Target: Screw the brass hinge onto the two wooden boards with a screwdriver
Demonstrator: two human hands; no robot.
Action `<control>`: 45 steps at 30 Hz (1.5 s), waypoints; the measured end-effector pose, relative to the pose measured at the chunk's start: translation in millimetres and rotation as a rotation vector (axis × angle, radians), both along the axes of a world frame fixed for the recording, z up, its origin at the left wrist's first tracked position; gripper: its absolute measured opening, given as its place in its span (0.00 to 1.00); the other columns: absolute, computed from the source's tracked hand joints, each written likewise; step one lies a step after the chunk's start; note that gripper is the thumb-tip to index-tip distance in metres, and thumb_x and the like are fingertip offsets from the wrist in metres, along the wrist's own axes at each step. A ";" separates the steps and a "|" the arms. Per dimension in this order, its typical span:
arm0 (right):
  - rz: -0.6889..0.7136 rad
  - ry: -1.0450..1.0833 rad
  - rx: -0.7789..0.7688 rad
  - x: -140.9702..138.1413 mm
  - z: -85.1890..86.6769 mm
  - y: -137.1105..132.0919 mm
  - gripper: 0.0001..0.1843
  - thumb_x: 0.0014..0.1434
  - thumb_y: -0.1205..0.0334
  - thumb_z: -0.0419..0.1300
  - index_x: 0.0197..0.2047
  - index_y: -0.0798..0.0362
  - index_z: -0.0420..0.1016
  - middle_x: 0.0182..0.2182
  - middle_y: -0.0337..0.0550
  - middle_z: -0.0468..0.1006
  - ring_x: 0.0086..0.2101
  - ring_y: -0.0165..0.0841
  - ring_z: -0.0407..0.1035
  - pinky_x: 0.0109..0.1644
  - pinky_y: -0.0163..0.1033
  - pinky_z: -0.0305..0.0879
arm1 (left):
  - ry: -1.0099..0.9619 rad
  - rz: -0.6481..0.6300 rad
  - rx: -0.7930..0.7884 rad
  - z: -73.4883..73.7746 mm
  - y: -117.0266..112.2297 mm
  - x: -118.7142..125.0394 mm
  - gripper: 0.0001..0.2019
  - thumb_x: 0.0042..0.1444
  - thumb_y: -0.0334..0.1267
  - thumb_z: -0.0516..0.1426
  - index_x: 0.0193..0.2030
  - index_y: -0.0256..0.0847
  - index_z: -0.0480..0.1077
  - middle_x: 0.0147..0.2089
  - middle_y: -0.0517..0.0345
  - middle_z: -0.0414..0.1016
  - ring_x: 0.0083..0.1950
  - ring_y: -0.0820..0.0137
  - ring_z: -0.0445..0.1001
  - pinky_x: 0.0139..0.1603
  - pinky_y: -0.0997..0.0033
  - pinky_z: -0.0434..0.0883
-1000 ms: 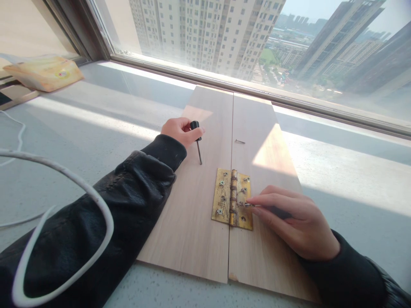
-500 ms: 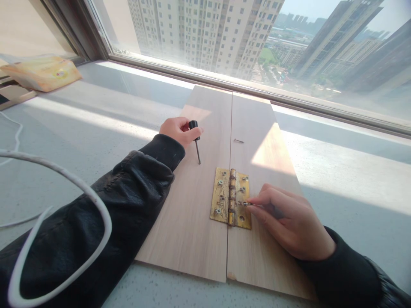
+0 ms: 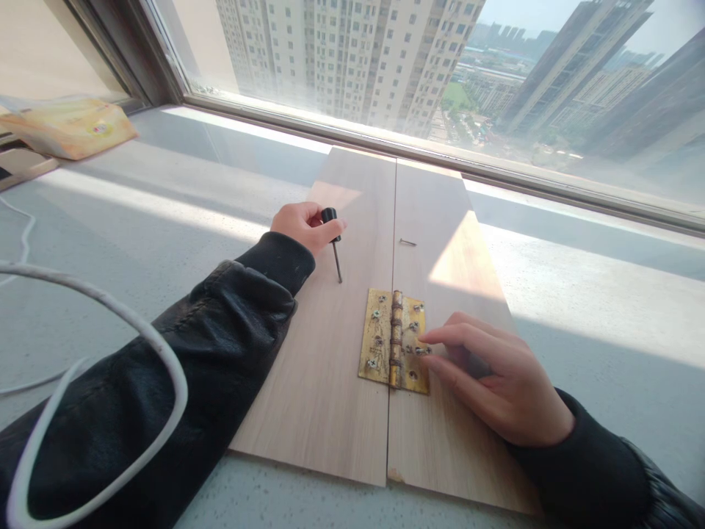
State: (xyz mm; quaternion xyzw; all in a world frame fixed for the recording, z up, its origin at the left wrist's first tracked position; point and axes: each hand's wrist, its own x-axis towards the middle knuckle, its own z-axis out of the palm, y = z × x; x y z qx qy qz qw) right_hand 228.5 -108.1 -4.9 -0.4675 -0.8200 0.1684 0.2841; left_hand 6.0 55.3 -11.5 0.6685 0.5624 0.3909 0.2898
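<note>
My left hand (image 3: 305, 225) is closed round the black handle of a screwdriver (image 3: 337, 253), whose shaft points down over the left wooden board (image 3: 319, 397). A worn brass hinge (image 3: 396, 345) lies across the seam between that board and the right board (image 3: 452, 441). Several screws stand in its holes. Beside its right leaf is my right hand (image 3: 490, 375), thumb and forefinger apart around a screw (image 3: 423, 351) that sits tilted in a hole. The lower right hole (image 3: 413, 375) shows no screw head. One loose screw (image 3: 407, 242) lies on the right board above the hinge.
A white cable (image 3: 165, 353) loops in front of my left sleeve at the left. An orange-yellow packet (image 3: 71, 128) lies at the far left of the pale speckled sill (image 3: 181, 176). The window frame (image 3: 308, 136) runs along the boards' far end.
My right thumb and forefinger have parted and let go of the screw, which stays tilted in the hinge. My left hand keeps the screwdriver in place. The view has shifted very slightly.
</note>
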 end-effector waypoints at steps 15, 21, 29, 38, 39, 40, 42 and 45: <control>-0.026 -0.034 0.004 -1.0 -1.3 -1.3 0.01 0.57 0.69 0.56 0.34 0.56 0.69 0.24 0.38 0.66 0.23 0.25 0.61 0.25 0.32 0.58 | 0.007 0.016 0.014 0.3 -1.6 0.9 0.14 0.43 0.46 0.59 0.23 0.34 0.72 0.20 0.60 0.66 0.23 0.74 0.62 0.26 0.70 0.61; -0.026 0.003 -0.054 -0.2 -0.8 -0.1 0.02 0.57 0.67 0.57 0.35 0.55 0.70 0.24 0.38 0.67 0.23 0.25 0.61 0.25 0.33 0.58 | -0.109 0.021 0.065 8.7 -4.1 0.2 0.13 0.43 0.45 0.60 0.25 0.34 0.72 0.21 0.59 0.69 0.24 0.74 0.64 0.27 0.71 0.63; -0.358 0.286 -0.087 5.7 -5.1 -3.3 0.08 0.58 0.59 0.56 0.40 0.50 0.71 0.24 0.36 0.67 0.25 0.28 0.63 0.27 0.35 0.58 | -0.297 -0.459 0.159 42.0 -39.8 22.3 0.16 0.43 0.42 0.64 0.37 0.35 0.73 0.30 0.57 0.76 0.30 0.74 0.73 0.35 0.73 0.72; -0.460 0.422 0.012 10.3 -9.9 -8.3 0.10 0.61 0.56 0.53 0.35 0.49 0.72 0.25 0.37 0.70 0.27 0.29 0.64 0.31 0.38 0.57 | -0.251 -0.707 0.249 57.6 -86.6 43.4 0.11 0.44 0.38 0.64 0.34 0.38 0.73 0.31 0.60 0.76 0.31 0.73 0.72 0.35 0.71 0.72; -0.457 0.423 0.018 10.0 -9.4 -8.3 0.09 0.61 0.56 0.53 0.35 0.49 0.72 0.26 0.37 0.71 0.27 0.29 0.64 0.31 0.38 0.57 | -0.254 -0.726 0.255 56.1 -87.9 44.4 0.10 0.44 0.38 0.64 0.34 0.37 0.72 0.30 0.60 0.76 0.31 0.74 0.72 0.35 0.72 0.72; -0.453 0.424 0.023 9.6 -9.0 -8.2 0.09 0.61 0.56 0.54 0.35 0.50 0.72 0.26 0.37 0.71 0.27 0.29 0.64 0.32 0.38 0.58 | -0.256 -0.743 0.259 54.3 -88.7 45.2 0.10 0.44 0.37 0.64 0.34 0.37 0.72 0.29 0.60 0.76 0.31 0.75 0.72 0.35 0.73 0.72; -0.444 0.423 0.032 8.9 -8.2 -8.0 0.09 0.60 0.57 0.54 0.34 0.50 0.73 0.26 0.37 0.72 0.28 0.29 0.65 0.32 0.38 0.58 | -0.258 -0.762 0.258 50.6 -89.3 46.7 0.10 0.44 0.37 0.65 0.34 0.36 0.73 0.29 0.60 0.76 0.30 0.75 0.72 0.35 0.75 0.71; -0.431 0.416 0.029 8.1 -6.8 -8.2 0.08 0.60 0.58 0.55 0.35 0.49 0.73 0.27 0.37 0.73 0.28 0.29 0.66 0.33 0.38 0.59 | -0.252 -0.789 0.247 47.2 -89.3 47.7 0.11 0.44 0.38 0.65 0.34 0.37 0.73 0.28 0.60 0.76 0.29 0.75 0.71 0.34 0.75 0.71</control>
